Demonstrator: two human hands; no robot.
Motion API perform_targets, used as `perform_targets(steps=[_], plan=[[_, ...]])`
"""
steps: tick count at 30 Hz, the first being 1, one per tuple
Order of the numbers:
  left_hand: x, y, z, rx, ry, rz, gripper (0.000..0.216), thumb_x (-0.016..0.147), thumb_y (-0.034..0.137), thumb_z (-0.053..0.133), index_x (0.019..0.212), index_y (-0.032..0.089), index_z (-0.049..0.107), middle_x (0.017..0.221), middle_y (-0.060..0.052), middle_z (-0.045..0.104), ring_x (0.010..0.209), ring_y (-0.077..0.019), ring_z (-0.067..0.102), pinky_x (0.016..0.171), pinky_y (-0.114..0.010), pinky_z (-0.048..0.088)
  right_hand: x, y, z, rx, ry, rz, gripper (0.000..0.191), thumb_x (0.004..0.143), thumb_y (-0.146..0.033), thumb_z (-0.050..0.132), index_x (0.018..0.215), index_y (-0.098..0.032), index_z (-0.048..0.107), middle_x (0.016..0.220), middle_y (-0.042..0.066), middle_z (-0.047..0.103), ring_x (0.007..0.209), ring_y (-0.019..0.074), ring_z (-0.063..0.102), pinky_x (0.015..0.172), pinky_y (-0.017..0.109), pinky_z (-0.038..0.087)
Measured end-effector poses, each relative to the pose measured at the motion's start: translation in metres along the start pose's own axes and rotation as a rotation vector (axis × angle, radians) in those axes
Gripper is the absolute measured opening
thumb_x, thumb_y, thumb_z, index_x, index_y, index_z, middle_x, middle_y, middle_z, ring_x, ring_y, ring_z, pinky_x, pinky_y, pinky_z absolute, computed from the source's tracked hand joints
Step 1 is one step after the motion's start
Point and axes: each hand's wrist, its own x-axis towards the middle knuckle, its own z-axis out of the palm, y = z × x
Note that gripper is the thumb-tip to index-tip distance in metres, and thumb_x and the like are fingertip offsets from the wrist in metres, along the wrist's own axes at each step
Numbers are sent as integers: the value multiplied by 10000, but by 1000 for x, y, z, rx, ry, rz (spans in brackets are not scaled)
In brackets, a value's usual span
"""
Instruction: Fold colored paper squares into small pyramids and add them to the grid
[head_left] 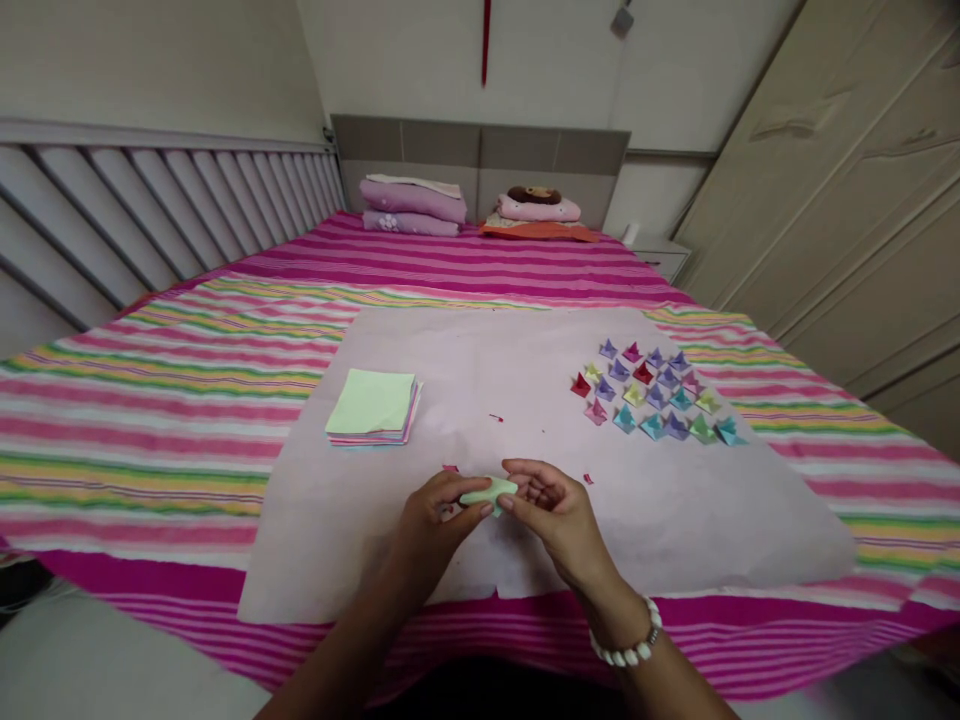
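A small folded piece of pale green paper [491,491] is held between both hands, just above a large white sheet [465,350]. My left hand [442,515] pinches its left end between thumb and fingers. On the other side, my right hand [546,510] grips the right end, its thumb on the near edge. The inner folds are too small to make out. Left of the hands lies a stack of square coloured papers [371,405], light green on top. Several small folded paper shapes [655,395] in purple, red, yellow, pink and blue stand in rows at the right.
Small red scraps [588,479] lie on the white sheet around the hands. Under it is a bed with a striped cover [165,400]. Folded purple bedding [412,207] and a pink pile [538,208] rest by the headboard. A slatted rail [180,210] borders the left side.
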Motion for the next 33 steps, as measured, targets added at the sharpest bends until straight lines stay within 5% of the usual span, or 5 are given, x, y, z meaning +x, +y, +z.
perform_targets(steps=[7,10,18,27,33], plan=[[2,-4,0,22,46,65,165,700,255,717,856,227,762,835,-44,644,899,-210,619,779,-307,483,0,-5,-1,-292,-45,-155,176,694,-230,769,870,-232,759,772,25,669,683,157,564,659,301,478],[1,-2,0,-11,20,49,239,677,233,735,915,230,748,910,-48,699,934,-215,634,823,-318,486,1,-8,0,-295,-54,-162,139,708,-229,758,847,-235,758,762,23,668,682,158,564,649,295,471],[1,2,-2,-73,102,-75,238,631,270,758,853,188,743,823,-37,744,693,-170,654,647,-274,528,2,-10,0,-234,-35,-112,160,684,-244,784,839,-214,755,755,18,673,627,133,545,595,268,452],[4,-7,-7,71,80,54,108,680,259,742,779,219,757,806,-36,721,810,-198,654,786,-316,500,2,-10,0,-284,-65,-186,146,718,-225,753,865,-230,749,783,27,676,698,158,577,659,295,478],[4,-6,-8,74,75,139,46,716,262,712,717,232,747,836,-31,624,827,-177,612,747,-283,485,3,-11,-1,-373,-122,-238,199,758,-216,720,955,-235,735,783,20,632,703,157,572,666,301,471]])
